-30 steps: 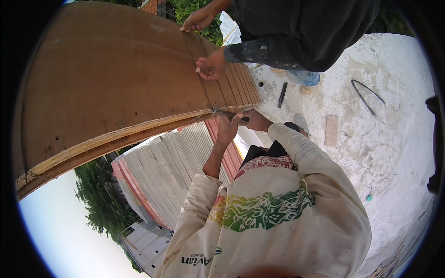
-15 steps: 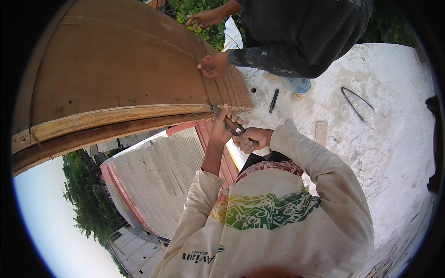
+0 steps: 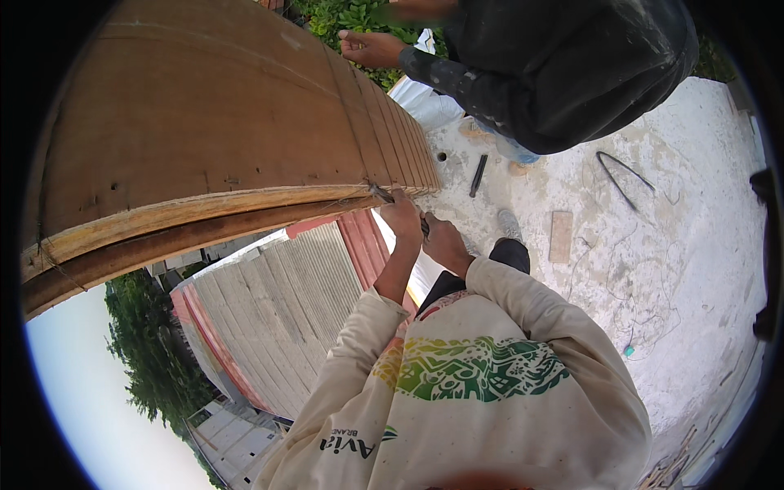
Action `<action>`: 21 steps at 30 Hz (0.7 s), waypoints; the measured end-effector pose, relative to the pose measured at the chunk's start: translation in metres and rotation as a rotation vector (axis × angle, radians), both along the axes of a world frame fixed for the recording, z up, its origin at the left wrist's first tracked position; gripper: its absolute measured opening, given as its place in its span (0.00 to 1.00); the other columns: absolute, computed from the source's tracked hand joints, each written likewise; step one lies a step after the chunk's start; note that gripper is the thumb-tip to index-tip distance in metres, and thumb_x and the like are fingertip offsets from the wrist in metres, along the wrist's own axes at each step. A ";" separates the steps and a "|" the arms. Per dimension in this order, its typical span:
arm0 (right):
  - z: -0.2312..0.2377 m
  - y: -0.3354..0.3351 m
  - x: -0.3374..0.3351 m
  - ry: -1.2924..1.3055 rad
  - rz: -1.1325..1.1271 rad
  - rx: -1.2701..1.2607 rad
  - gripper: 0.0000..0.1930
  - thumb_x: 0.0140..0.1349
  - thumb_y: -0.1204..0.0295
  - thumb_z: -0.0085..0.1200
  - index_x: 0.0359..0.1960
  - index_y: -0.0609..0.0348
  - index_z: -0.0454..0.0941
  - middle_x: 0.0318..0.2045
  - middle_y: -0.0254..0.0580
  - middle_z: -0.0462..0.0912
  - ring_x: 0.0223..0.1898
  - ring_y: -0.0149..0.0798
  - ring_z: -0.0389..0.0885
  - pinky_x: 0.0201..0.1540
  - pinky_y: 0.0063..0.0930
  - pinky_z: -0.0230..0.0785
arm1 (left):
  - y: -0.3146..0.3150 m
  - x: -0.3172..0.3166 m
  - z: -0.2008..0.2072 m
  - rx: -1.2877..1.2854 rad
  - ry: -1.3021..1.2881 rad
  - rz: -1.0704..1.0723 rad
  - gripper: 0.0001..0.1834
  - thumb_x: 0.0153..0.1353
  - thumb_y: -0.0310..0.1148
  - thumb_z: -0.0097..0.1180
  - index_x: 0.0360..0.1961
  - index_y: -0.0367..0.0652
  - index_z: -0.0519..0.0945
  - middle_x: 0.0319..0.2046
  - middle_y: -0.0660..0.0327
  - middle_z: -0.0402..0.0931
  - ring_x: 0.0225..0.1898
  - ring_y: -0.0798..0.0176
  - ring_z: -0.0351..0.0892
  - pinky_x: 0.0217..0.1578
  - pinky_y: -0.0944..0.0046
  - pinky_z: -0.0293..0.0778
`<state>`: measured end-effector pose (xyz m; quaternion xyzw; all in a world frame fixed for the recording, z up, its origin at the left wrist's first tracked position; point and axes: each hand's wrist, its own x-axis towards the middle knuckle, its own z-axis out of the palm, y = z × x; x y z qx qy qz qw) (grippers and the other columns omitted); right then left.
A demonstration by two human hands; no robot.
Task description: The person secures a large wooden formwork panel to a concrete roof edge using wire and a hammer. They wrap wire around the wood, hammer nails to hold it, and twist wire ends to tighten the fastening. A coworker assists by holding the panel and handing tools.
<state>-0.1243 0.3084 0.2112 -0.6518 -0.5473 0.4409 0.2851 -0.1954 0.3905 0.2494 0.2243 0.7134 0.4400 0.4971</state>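
My left hand (image 3: 402,216) is closed around a pair of dark metal pincers (image 3: 380,193), just below their head. The head reaches the edge of a brown wooden panel (image 3: 220,114), where a thin wire tie wraps around the panel and the wooden batten (image 3: 204,202) along it. Just to the right, my right hand (image 3: 446,243) is closed on the pincers' handle end, most of which is hidden by my fingers. Whether the jaws bite on the wire is too small to tell.
Opposite me stands a co-worker in a dark sleeve, with one hand (image 3: 371,49) near the panel. On the pale concrete floor (image 3: 678,269) lie a dark rod (image 3: 478,175), a bent dark bar (image 3: 625,180) and a small board (image 3: 561,237). A corrugated roof (image 3: 278,310) lies below on the left.
My hands have turned over the pincers, so the handles that showed between them are now mostly covered. The co-worker's hands have moved up, away from the panel's edge.
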 end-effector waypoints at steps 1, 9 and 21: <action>-0.007 0.003 0.002 0.028 -0.009 0.077 0.14 0.65 0.71 0.59 0.46 0.67 0.76 0.31 0.67 0.86 0.35 0.69 0.86 0.40 0.58 0.79 | -0.001 -0.002 -0.002 0.058 -0.016 -0.036 0.24 0.77 0.39 0.53 0.21 0.42 0.70 0.15 0.62 0.68 0.16 0.62 0.71 0.18 0.60 0.69; -0.032 0.014 0.010 0.143 0.033 0.117 0.14 0.66 0.68 0.61 0.44 0.66 0.78 0.30 0.71 0.84 0.37 0.72 0.85 0.41 0.61 0.78 | -0.009 -0.025 -0.014 0.253 0.421 -0.415 0.24 0.74 0.34 0.46 0.18 0.34 0.75 0.18 0.56 0.78 0.21 0.57 0.77 0.28 0.56 0.73; -0.050 0.022 0.006 0.242 0.055 0.172 0.11 0.63 0.74 0.61 0.43 0.65 0.75 0.32 0.69 0.83 0.40 0.72 0.83 0.37 0.53 0.75 | -0.007 -0.024 -0.030 0.306 0.498 -0.361 0.23 0.73 0.36 0.46 0.21 0.33 0.74 0.18 0.54 0.77 0.22 0.55 0.80 0.29 0.52 0.74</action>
